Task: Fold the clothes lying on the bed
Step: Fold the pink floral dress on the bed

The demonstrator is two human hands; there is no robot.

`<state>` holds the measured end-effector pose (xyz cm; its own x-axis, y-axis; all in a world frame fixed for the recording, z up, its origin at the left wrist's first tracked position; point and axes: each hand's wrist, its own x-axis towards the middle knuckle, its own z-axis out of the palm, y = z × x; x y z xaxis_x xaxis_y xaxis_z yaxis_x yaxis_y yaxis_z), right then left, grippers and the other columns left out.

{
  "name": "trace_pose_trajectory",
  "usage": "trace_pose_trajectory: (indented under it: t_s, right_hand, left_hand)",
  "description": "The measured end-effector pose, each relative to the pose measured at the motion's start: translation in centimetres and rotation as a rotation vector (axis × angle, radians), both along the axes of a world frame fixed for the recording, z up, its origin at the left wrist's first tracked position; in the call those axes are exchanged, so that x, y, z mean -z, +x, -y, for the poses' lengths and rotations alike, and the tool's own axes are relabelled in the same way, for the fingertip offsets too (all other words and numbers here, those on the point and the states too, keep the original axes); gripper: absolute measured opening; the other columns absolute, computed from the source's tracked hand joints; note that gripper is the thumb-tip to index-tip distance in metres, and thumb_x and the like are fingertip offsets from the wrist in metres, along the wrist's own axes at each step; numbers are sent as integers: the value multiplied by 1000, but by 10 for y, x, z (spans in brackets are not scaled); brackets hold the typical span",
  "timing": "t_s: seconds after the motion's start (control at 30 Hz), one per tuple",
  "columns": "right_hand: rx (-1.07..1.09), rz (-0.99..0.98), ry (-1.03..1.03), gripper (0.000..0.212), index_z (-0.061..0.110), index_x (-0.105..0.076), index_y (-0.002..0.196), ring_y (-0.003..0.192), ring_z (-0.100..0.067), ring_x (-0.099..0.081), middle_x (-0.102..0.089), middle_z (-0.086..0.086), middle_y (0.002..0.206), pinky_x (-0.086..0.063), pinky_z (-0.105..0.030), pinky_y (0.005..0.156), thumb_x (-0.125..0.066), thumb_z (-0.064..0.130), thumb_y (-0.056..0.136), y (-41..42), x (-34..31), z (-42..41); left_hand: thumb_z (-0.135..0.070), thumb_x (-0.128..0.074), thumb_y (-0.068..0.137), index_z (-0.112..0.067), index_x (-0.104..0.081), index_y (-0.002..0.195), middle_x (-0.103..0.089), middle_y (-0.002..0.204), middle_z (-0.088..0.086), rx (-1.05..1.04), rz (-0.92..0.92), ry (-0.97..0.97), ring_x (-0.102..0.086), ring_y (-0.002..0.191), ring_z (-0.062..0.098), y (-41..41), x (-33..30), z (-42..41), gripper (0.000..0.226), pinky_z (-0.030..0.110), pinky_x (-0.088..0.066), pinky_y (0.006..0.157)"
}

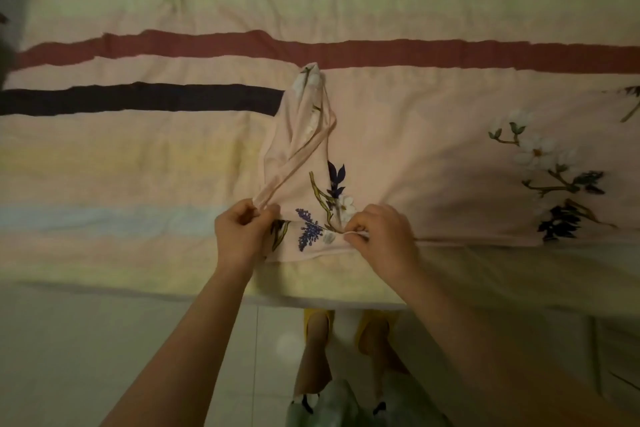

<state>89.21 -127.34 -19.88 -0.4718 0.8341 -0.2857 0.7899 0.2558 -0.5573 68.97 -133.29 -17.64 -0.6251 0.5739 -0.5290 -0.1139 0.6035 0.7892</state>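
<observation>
Item: left hand (239, 236), fingers curled, pinching the near-left corner and a thin strap edge of a pink floral garment (398, 149). Right hand (384, 236), fingers curled, pinching the garment's near hem just right of the left hand. Garment: lies on the bed (138, 166) directly beyond both hands, spread rightward, left portion folded up into a narrow peak. Beyond: striped bedsheet, dark band (138, 102), maroon band (381, 54).

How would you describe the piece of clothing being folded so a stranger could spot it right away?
Look at the near edge of the bed, under the dark red stripe. The pink floral garment lies there, pinched by the left hand and right hand. Unlike the striped sheet, it carries printed flowers.
</observation>
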Motion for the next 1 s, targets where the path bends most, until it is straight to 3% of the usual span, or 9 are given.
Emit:
trace_pose_trajectory:
  t_s: [0.07, 0.17, 0.33, 0.47, 0.6, 0.73, 0.83, 0.9, 1.0]
  right_hand:
    - [-16, -4, 20, 6, 23, -69, 73, 74, -22, -53, -61, 4, 73, -42, -34, 64, -74, 25, 74, 0, 1, 1]
    - [-46, -9, 49, 12, 19, -65, 67, 68, -20, -50, -60, 3, 68, -36, -30, 60, -76, 18, 70, 1, 1, 6]
    - [-85, -26, 26, 16, 14, -63, 67, 63, -20, -50, -59, 0, 64, -37, -29, 58, -74, 2, 64, 7, -2, 17]
    - [-77, -12, 31, 14, 13, -67, 74, 68, -15, -46, -59, -1, 69, -30, -20, 55, -74, 2, 69, 13, -2, 26]
    - [-104, 11, 50, 15, 15, -68, 72, 67, -21, -53, -60, 0, 68, -34, -26, 60, -77, 4, 67, 16, 3, 30]
    - [-130, -42, -12, 11, 17, -69, 77, 68, -20, -54, -62, 1, 71, -39, -28, 62, -72, 26, 72, 10, 0, 20]
    - [-3, -156, -45, 27, 12, -69, 84, 67, -16, -55, -62, 0, 72, -45, -27, 61, -66, 36, 74, -9, -15, -7]
    - [133, -248, -58, 22, 7, -69, 94, 71, -15, -61, -66, -3, 79, -51, -24, 65, -69, 24, 80, -27, -24, -31]
    - [321, -293, -88, 22, 7, -66, 106, 75, -7, -58, -65, -1, 86, -46, -8, 65, -64, 18, 86, -51, -27, -72]
  left_hand:
    - [3, -70, 77, -9, -62, 77, -63, 63, 2, -1, 45, -22, -56, 56, 9, -2, 0, 11, 15, 21, -49, 53]
    - [6, -72, 72, -10, -60, 90, -66, 78, 12, 31, 116, -56, -60, 63, 19, -3, -1, 21, 27, 30, -54, 60]
    - [-16, -77, 76, 0, -64, 75, -60, 59, 14, 29, 91, -26, -53, 52, 20, 0, -3, 17, 21, 26, -44, 49]
    - [-18, -75, 78, -5, -68, 69, -65, 55, 6, 44, 38, -77, -57, 53, 13, -4, 3, 32, 17, 26, -48, 56]
    - [-18, -79, 73, -10, -72, 69, -70, 64, -3, 90, -92, -168, -60, 59, 4, -5, 8, 55, 12, 18, -47, 61]
    - [-18, -80, 71, -14, -72, 69, -71, 73, -4, 141, -142, -220, -65, 69, 13, -3, 14, 62, 9, 27, -49, 66]
    - [-19, -83, 67, -15, -68, 72, -70, 74, -3, 151, -108, -188, -64, 69, 14, -3, 13, 57, 16, 25, -49, 63]
    - [-24, -86, 61, -15, -65, 79, -68, 74, -2, 133, -61, -147, -63, 67, 13, -3, 13, 54, 29, 24, -50, 62]
    - [-26, -86, 59, -18, -64, 90, -63, 70, -3, 93, 14, -112, -59, 65, 12, -1, 13, 47, 40, 24, -49, 64]
